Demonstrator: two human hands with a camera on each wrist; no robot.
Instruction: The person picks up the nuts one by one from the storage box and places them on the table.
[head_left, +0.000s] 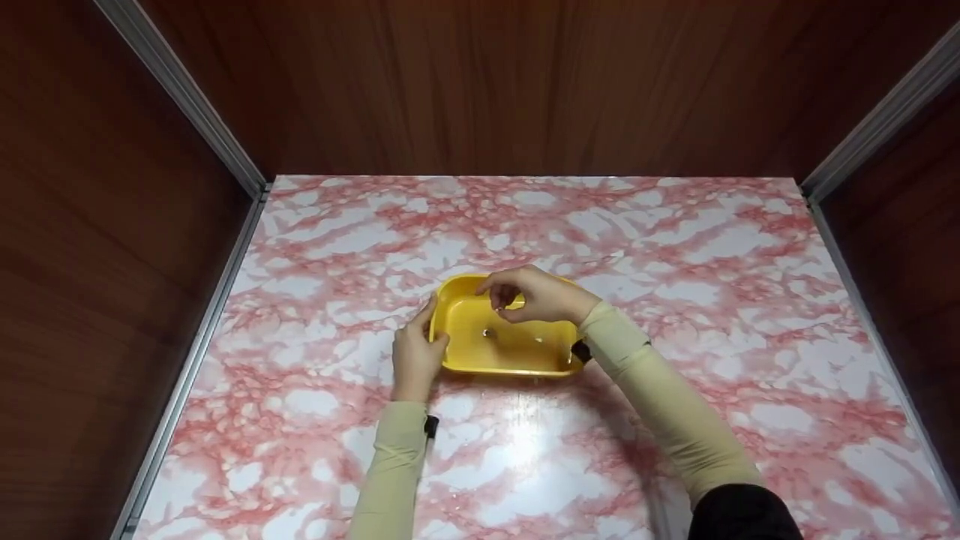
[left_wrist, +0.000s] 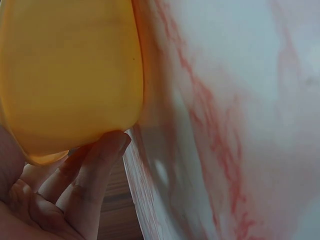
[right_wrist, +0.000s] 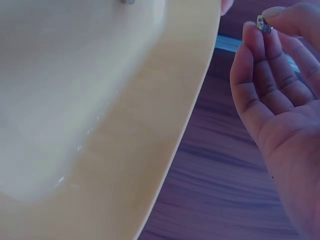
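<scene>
A yellow plastic tub (head_left: 463, 346) stands mid-table in the head view. At its left end my left hand (head_left: 415, 358) grips the wall, thumb over the rim and fingers along the outside; the left wrist view shows those fingers (left_wrist: 92, 172) against the tub (left_wrist: 70, 75). Above the tub, my right hand (head_left: 546, 295) pinches a small shiny metal nut (right_wrist: 264, 24) between thumb and fingertips. A second small metal piece (head_left: 487, 332) lies on the tub floor, partly cut off at the top of the right wrist view; its exact kind is unclear.
The table (head_left: 315, 330) has a red and white marbled top. Dark wood panels (head_left: 525, 90) with grey metal edge strips (head_left: 199, 105) enclose it at the back and both sides. Small glints show on the tub's inner wall in the right wrist view.
</scene>
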